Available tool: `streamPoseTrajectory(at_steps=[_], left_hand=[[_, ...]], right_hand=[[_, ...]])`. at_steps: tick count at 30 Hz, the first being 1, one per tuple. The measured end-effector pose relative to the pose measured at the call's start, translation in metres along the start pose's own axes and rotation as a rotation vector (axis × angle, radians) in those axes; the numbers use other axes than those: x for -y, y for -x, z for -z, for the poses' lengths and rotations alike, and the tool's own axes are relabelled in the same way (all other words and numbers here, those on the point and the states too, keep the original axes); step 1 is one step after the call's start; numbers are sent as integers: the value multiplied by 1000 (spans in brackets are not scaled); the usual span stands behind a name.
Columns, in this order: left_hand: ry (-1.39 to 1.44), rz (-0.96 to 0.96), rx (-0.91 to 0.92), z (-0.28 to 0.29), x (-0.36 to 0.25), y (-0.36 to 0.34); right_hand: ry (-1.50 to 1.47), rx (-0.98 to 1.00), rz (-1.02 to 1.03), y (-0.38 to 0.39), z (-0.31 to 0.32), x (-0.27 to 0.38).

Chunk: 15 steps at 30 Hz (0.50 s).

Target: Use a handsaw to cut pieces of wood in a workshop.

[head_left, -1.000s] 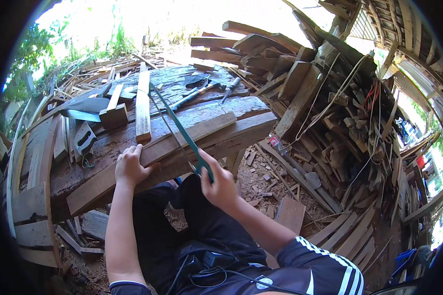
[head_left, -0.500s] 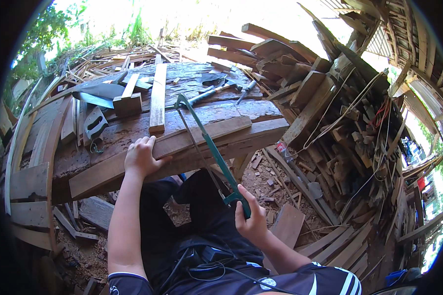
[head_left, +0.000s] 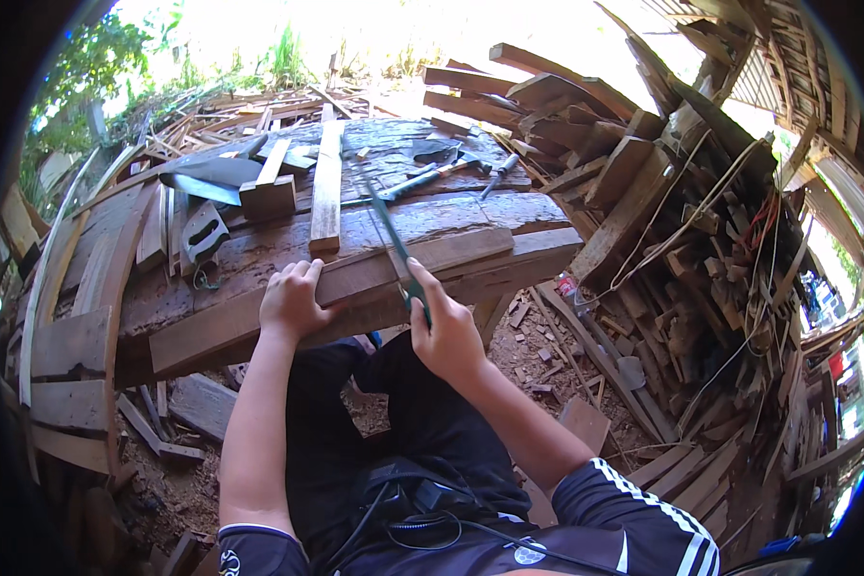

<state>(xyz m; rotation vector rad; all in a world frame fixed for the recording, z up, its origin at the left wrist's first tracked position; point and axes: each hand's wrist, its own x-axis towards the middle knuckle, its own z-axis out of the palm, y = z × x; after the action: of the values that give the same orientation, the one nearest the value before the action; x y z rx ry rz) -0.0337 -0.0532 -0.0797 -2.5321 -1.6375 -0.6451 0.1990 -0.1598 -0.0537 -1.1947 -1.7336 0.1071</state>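
A long brown wooden plank (head_left: 466, 252) lies along the near edge of a thick, weathered timber bench (head_left: 442, 211). My left hand (head_left: 296, 300) is clamped over the plank's top edge, thumb against its near side. In my right hand (head_left: 444, 331) is the handle of a green-framed hacksaw (head_left: 392, 226), pointing up and away. Its thin blade crosses the plank to the right of my left hand; whether the teeth bite into the wood cannot be made out. A pale wooden strip (head_left: 326, 182) lies across the bench just beyond.
On the bench are a handsaw (head_left: 204, 235), a wooden block (head_left: 269, 198), a long-handled tool (head_left: 422, 180) and a chisel-like tool (head_left: 499, 176). Stacked timber (head_left: 634, 173) rises on the right. Offcuts and wood chips (head_left: 538, 350) cover the ground below.
My right hand has pushed the hacksaw forward and slightly left, bringing its handle close to the plank. My left hand keeps its hold on the plank. The view has shifted slightly.
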Motion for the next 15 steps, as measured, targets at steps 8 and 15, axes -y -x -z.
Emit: streamPoseTrajectory(at_steps=[8,15], left_hand=[[9,-11,-43,-1,5,-1],[43,15,5,0,6,-4]], right_hand=[[128,-15,-21,109,48,25],[-30,-87,-136,21,11,-8]])
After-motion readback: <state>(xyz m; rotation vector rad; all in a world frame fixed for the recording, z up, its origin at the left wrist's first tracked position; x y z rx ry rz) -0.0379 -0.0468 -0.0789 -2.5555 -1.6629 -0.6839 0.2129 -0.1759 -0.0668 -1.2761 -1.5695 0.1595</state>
